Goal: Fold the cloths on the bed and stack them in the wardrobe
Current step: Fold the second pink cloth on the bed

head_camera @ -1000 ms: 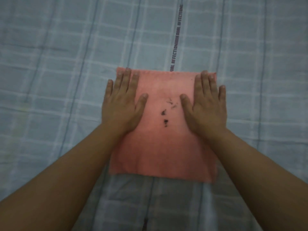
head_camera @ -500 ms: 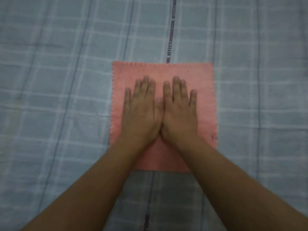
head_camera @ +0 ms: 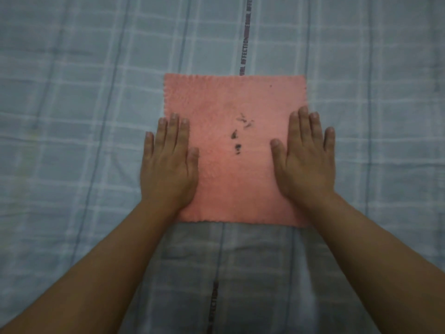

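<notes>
Whereas together mid-cloth before, left hand point(head_camera: 168, 165), right hand point(head_camera: 307, 162) now flat, apart, on pink cloth point(head_camera: 236, 184) edges.

The pink cloth point(head_camera: 228, 184) is a soft, matt fabric with a nubby, finely pebbled pile, which shows most clearly toward its far left corner. Its left and far edges are cut in small scallops. A few dark smudges point(head_camera: 237, 142) mar the otherwise even nap near the middle. The bed sheet point(head_camera: 72, 116) beneath it is a thin woven cloth, matt and smooth, lying flat. It carries a printed band of lettering point(head_camera: 244, 54).
</notes>
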`<state>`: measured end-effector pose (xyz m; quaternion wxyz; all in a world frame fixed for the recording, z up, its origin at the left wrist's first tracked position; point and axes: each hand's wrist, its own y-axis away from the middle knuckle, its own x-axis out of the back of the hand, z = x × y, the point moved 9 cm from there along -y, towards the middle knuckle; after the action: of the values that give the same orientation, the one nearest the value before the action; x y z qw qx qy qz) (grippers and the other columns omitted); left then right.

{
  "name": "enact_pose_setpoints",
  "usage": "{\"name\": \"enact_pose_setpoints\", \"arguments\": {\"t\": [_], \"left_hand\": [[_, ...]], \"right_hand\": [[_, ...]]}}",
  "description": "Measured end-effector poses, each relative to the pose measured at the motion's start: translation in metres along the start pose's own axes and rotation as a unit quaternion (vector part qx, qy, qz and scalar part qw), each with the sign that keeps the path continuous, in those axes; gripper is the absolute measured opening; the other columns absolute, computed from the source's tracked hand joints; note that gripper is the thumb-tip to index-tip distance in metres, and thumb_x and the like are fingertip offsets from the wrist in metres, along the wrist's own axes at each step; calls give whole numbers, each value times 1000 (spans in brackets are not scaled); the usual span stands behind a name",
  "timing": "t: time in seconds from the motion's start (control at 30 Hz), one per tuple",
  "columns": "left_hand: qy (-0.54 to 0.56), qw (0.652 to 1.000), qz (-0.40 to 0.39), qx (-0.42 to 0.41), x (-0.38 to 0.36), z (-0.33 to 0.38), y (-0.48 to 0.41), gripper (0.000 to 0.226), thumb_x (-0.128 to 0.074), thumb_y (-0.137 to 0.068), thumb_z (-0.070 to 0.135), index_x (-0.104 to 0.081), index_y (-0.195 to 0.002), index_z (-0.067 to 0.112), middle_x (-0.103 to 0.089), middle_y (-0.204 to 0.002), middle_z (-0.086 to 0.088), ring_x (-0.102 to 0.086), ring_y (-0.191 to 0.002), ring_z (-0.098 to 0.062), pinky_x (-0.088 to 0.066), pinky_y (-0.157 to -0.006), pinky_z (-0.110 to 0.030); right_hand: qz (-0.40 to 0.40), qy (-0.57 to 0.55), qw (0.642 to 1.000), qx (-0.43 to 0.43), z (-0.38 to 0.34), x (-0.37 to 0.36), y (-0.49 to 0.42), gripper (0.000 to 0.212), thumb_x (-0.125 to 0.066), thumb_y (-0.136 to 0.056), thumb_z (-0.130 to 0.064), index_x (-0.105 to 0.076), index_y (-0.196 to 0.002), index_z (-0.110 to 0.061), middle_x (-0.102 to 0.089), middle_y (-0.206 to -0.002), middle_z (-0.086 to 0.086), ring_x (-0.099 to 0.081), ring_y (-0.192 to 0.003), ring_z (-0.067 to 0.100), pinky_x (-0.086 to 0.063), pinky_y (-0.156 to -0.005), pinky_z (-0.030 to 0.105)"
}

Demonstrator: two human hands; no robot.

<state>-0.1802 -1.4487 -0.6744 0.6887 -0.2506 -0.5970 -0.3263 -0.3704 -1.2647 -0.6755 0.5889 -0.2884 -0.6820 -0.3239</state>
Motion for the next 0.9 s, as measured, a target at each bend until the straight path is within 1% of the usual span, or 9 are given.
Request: {"name": "enact_pose_setpoints", "arguments": {"t": [0.1, 0.17, 0.23, 0.27, 0.37, 0.47, 0.6, 0.7, 0.9], "left_hand": [[12, 999, 5, 37, 6, -4, 4, 65, -22, -106, 41, -20, -164, 13, -16, -173, -8, -10, -160, -27, -6, -129, -53], [35, 998, 43, 41, 18, 11, 7, 65, -27, -105, 38, -24, -162, 7, -19, -172, -12, -12, -160, -29, -5, -129, -53], [66, 994, 84, -7, 29, 43, 15, 63, -32, -105, 34, -29, -160, 4, -23, -169, -16, -17, -159, -32, -5, -129, -52], [81, 992, 90, -35, 28, 57, 21, 61, -33, -105, 32, -31, -160, 4, -25, -169, -16, -19, -158, -33, -5, -129, -51], [76, 994, 57, -59, 6, 65, 37, 60, -35, -105, 32, -32, -160, 7, -26, -169, -15, -21, -158, -32, -9, -129, -52], [20, 997, 30, -74, -10, 51, 47, 61, -33, -106, 34, -28, -162, 9, -24, -170, -12, -20, -158, -29, -12, -129, -52], [7, 996, 19, -85, -7, 41, 51, 62, -32, -107, 41, -25, -163, 15, -21, -171, -8, -18, -159, -27, -11, -129, -52], [-3, 998, 10, -66, -5, 21, 61, 64, -32, -107, 46, -25, -164, 18, -20, -172, -7, -17, -160, -26, -10, -129, -52], [-11, 998, 4, -58, -2, -9, 75, 64, -33, -107, 44, -24, -164, 16, -19, -172, -9, -16, -160, -28, -11, -128, -52]], "right_hand": [[7, -15, 999, -32, 0, 11, 0, 71, -24, -104, -50, -17, -161, -9, -9, -171, 8, -3, -158, 25, -1, -126, 55], [59, -42, 996, -51, -10, 28, 7, 68, -29, -104, -45, -21, -160, -7, -12, -170, 14, -7, -157, 29, -3, -125, 57], [97, -73, 992, -19, -41, 36, 24, 66, -32, -103, -41, -24, -160, -8, -14, -169, 17, -10, -157, 32, -3, -126, 56], [96, -87, 992, 9, -59, 32, 34, 65, -32, -103, -39, -25, -160, -8, -14, -168, 18, -10, -157, 33, -3, -126, 55], [65, -91, 992, 62, -85, 4, 58, 65, -39, -101, -38, -30, -158, -10, -20, -167, 18, -15, -156, 32, -8, -125, 56], [64, -50, 993, 80, -72, -8, 65, 66, -41, -101, -44, -32, -158, -12, -22, -167, 16, -17, -156, 31, -10, -125, 56], [64, -21, 995, 69, -54, -6, 66, 69, -38, -102, -54, -29, -160, -17, -20, -168, 10, -15, -157, 28, -11, -124, 56], [54, -1, 997, 63, -34, -7, 70, 71, -35, -103, -56, -26, -160, -15, -18, -169, 9, -14, -157, 27, -9, -125, 55], [25, 18, 999, 28, 6, -6, 77, 74, -31, -103, -55, -19, -161, -11, -15, -170, 7, -10, -158, 26, -6, -126, 55]]}}
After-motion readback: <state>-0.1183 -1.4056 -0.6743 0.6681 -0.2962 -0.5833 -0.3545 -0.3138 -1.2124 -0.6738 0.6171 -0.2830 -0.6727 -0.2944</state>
